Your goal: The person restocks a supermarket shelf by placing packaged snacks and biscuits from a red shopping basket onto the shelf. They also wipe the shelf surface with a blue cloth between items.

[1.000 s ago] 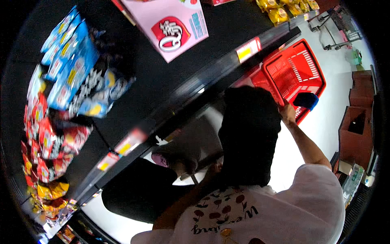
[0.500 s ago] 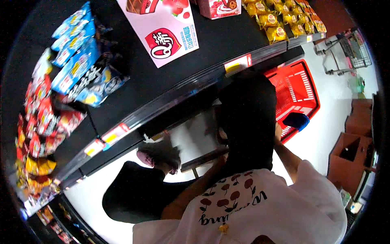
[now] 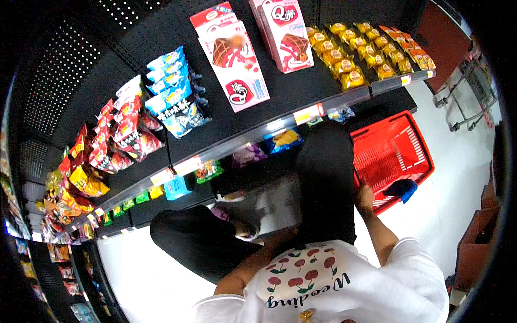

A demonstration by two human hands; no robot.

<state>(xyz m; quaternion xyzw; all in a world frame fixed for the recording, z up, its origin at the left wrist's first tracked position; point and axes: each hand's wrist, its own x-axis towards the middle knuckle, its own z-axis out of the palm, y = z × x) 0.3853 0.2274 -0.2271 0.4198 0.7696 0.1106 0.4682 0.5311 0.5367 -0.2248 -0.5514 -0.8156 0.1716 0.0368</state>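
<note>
My right hand [image 3: 364, 197] is low beside my right knee, at the near left edge of a red shopping basket [image 3: 425, 142]. Its fingers are mostly hidden by the knee and shadow, so whether they grip the basket's rim does not show. A dark blue, soft-looking object [image 3: 403, 189] lies at the basket's near side, just right of that hand. The left forearm [image 3: 237, 275] reaches across between my bent legs. My left hand is hidden behind the right leg, above a grey shape near the floor.
A black shelf [image 3: 226, 129] curves across in front, bearing pink boxes [image 3: 237, 67], blue snack bags [image 3: 175, 102], red bags [image 3: 129, 134] and yellow-wrapped cakes [image 3: 344, 67]. Colourful packs [image 3: 285, 141] fill a lower shelf. A shopping cart [image 3: 474, 89] stands at far right, with brown boxes [image 3: 476, 237] nearer.
The view has tilted up and back, bringing more of both shelves into sight. My right hand and the basket appear lower in the picture; the hand stays at the basket's near edge.
</note>
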